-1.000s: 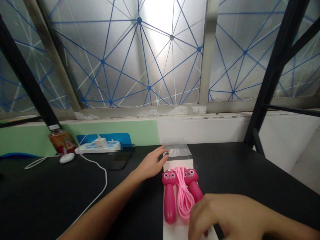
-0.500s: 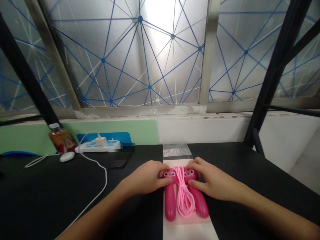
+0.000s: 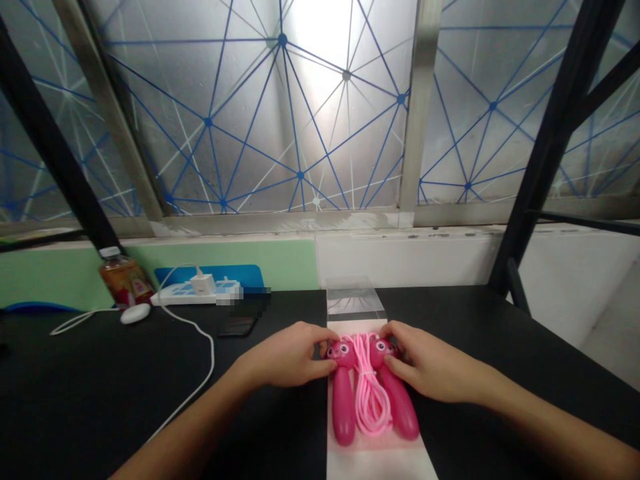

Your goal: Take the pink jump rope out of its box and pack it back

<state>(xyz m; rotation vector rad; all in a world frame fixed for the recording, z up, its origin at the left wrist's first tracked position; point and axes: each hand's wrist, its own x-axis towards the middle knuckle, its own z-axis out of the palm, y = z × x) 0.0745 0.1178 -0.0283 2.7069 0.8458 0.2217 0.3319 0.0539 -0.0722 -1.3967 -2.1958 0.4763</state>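
A pink skipping rope (image 3: 369,397) lies coiled between its two pink animal-faced handles inside a clear plastic bag (image 3: 353,301) on a white strip on the black table (image 3: 100,393). My left hand (image 3: 285,357) pinches the top of the left handle (image 3: 343,400) at the bag's left edge. My right hand (image 3: 430,365) pinches the top of the right handle (image 3: 400,403) from the right side. Both hands have their fingers curled onto the bag over the handle heads.
At the back left stand a bottle with an orange label (image 3: 123,279), a white power strip with a plug (image 3: 197,291), a white mouse-like object (image 3: 135,313) and a white cable (image 3: 200,373). A black frame post (image 3: 540,167) rises at the right. The window is behind.
My right hand came up from the near end of the bag to the right handle's head. My left hand drew back from the bag's far end to the left handle's head.
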